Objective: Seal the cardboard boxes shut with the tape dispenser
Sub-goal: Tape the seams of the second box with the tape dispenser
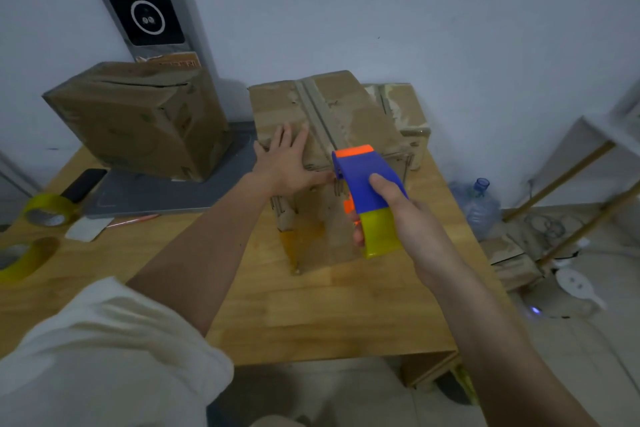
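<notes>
Left hand [290,159] flat, fingers spread, pinning the center-frame cardboard box's [360,114] flap so the seam stays closed; right hand [398,215] wrapped around the tape dispenser [367,184], nose at the near top edge, likely to run tape.

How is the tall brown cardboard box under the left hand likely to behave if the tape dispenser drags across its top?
The tall brown cardboard box stands taller than wide, so it could tip or slide; the left hand pressing flat on top probably prevents that. Its worn, peeling flaps look soft and may sag under the blue, orange and yellow tape dispenser.
</notes>
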